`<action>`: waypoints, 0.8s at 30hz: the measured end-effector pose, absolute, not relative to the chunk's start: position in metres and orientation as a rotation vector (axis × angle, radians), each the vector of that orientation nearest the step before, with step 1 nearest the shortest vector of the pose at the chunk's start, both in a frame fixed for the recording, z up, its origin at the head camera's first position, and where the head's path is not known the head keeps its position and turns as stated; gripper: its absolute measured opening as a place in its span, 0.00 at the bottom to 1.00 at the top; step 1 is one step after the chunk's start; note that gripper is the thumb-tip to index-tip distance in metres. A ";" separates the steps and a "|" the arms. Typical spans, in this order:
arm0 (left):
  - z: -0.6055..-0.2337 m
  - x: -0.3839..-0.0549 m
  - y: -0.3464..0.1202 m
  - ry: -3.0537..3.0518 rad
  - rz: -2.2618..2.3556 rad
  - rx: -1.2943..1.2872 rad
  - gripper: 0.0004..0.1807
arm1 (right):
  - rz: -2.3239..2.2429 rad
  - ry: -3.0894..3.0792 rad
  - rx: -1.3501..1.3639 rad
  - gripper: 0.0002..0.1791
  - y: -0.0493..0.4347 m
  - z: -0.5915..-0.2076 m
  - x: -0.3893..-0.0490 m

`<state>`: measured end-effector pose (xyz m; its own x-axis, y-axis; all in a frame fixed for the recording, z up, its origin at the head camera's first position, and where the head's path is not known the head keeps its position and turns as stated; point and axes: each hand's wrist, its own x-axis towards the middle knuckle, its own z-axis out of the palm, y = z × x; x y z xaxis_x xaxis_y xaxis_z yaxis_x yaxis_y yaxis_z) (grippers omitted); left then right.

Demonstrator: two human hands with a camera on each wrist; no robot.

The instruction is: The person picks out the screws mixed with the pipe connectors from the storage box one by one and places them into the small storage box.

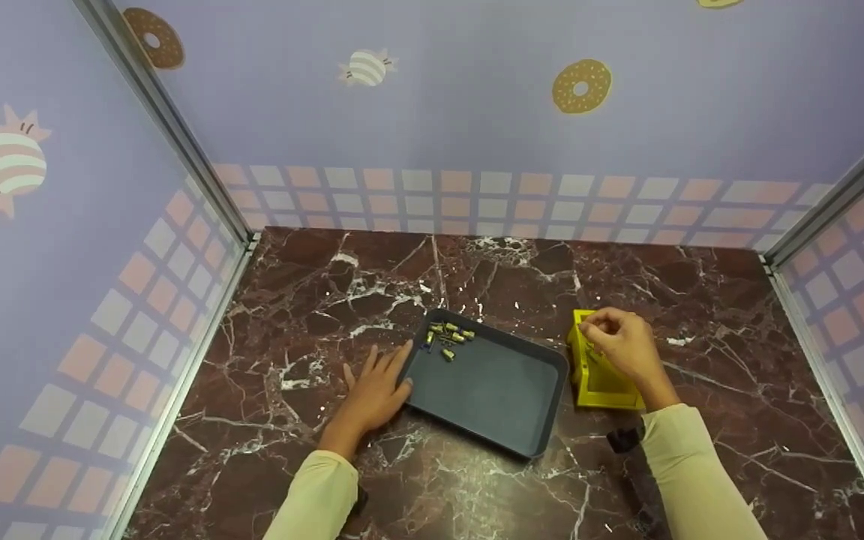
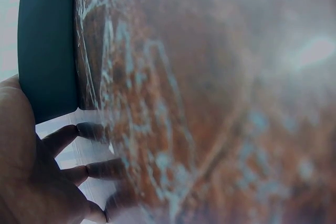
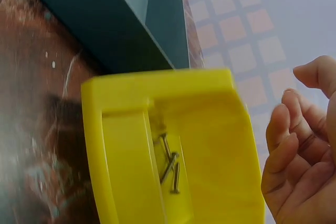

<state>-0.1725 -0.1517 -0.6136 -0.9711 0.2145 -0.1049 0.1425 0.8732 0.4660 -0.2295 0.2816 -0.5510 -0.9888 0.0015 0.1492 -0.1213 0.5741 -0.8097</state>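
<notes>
My left hand (image 1: 376,390) rests at the left side of a dark grey tray (image 1: 488,394), its fingers spread along the rim. In the left wrist view the same hand (image 2: 31,166) lies against the tray's wall (image 2: 47,45). My right hand (image 1: 623,345) hovers over a yellow bin (image 1: 608,400), thumb and forefinger curved towards each other. The right wrist view has a gap between that thumb and forefinger, with nothing visible in it. Several metal screws (image 3: 170,163) lie in the bin. Several small brass fittings (image 1: 458,337), some with blue parts, sit in the tray's far left corner.
The brown marbled tabletop (image 1: 312,315) runs under everything. Patterned panels (image 1: 469,97) stand at the back and both sides, joined by metal rails (image 1: 177,124). The bin stands just right of the tray.
</notes>
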 end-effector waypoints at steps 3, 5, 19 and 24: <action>-0.614 -0.172 -0.152 2.892 0.708 0.278 0.37 | 1.457 -2.654 0.140 0.05 0.273 -0.551 -0.230; -0.614 -0.172 -0.152 2.894 0.715 0.281 0.36 | 1.490 -2.654 0.156 0.04 0.267 -0.551 -0.230; -0.610 -0.171 -0.151 2.891 0.714 0.265 0.36 | 1.556 -2.621 0.362 0.04 0.200 -0.554 -0.246; -0.610 -0.171 -0.150 2.893 0.717 0.255 0.36 | 1.464 -2.665 0.406 0.05 0.175 -0.555 -0.250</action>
<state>-0.1709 -0.1498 -0.6097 -0.9743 0.1999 -0.1042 0.1281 0.8714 0.4736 -0.2501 0.1747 -0.5549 -0.9623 -0.1940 0.1904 -0.2647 0.5100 -0.8184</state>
